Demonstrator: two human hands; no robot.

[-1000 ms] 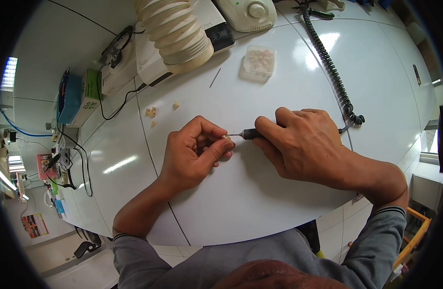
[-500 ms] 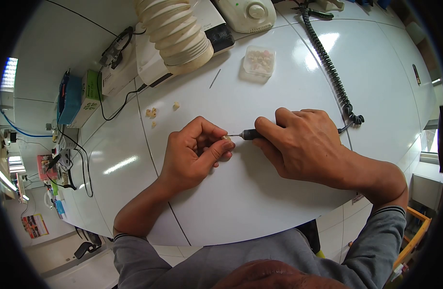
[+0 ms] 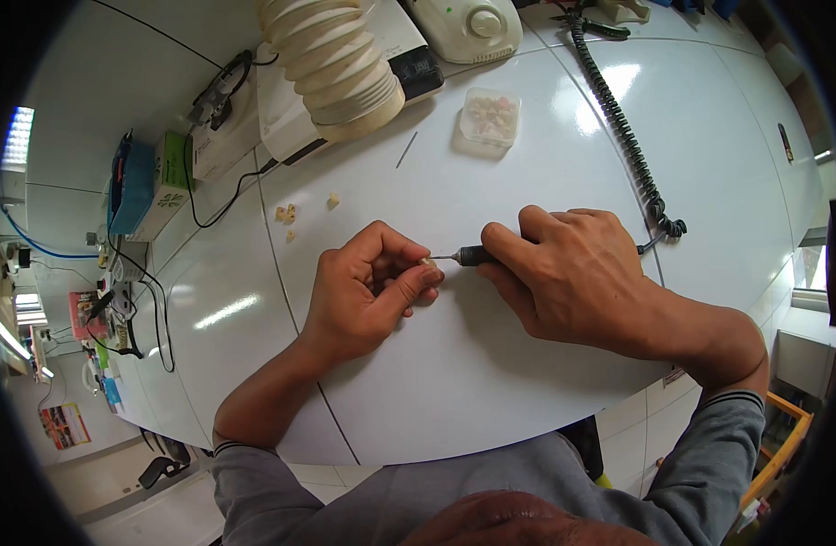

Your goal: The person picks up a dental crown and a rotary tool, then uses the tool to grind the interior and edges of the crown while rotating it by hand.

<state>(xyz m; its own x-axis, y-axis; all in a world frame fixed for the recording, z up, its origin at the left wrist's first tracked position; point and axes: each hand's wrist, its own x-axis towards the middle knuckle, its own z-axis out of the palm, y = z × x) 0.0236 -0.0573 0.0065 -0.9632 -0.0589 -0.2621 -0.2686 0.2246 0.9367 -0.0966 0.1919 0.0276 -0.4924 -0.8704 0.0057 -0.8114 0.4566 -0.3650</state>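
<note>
My left hand (image 3: 371, 287) pinches a small cream dental crown (image 3: 426, 262) between thumb and fingertips; most of it is covered. In my right hand (image 3: 573, 268) is a dark rotary handpiece (image 3: 471, 256), held like a pen and pointing left. Its thin metal bur (image 3: 443, 257) reaches the crown at my left fingertips. Beyond my left hand lie several loose yellowish crowns (image 3: 291, 212), with another crown (image 3: 333, 200) a little apart. A thin metal rod (image 3: 407, 150) rests farther back.
A clear plastic box (image 3: 491, 117) holds pinkish-white pieces. A ribbed extraction hose (image 3: 336, 73) hangs at the back left, near a cream control unit (image 3: 468, 27). The handpiece's coiled black cord (image 3: 623, 127) runs along the right. Boxes and cables (image 3: 163, 182) line the left side.
Both hands stay almost in place. The handpiece and its bur have shifted only very slightly against the crown.
</note>
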